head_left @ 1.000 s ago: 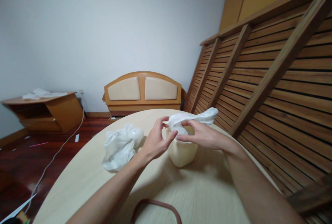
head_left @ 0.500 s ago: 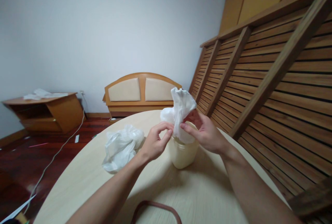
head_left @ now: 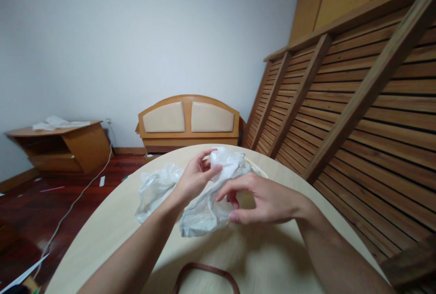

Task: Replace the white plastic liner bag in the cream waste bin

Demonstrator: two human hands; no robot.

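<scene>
On the table (head_left: 98, 244), one bag (head_left: 155, 191) left of the container (head_left: 247, 200), another bag (head_left: 226, 176) over it, strip (head_left: 206, 266) before it, headboard (head_left: 187, 119) beyond.

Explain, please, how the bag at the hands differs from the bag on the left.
The bag at the hands partly covers the pale container and reaches down in front of it; the bag on the left lies bunched on the table. The left hand touches the bag at the hands, whereas no fingers touch the bag on the left. Both are whitish, thin and crumpled.

Bare hands (head_left: 194, 178), slim bare wrists (head_left: 299, 206), bare forearms (head_left: 329, 246), slender fingers (head_left: 235, 184)
</scene>
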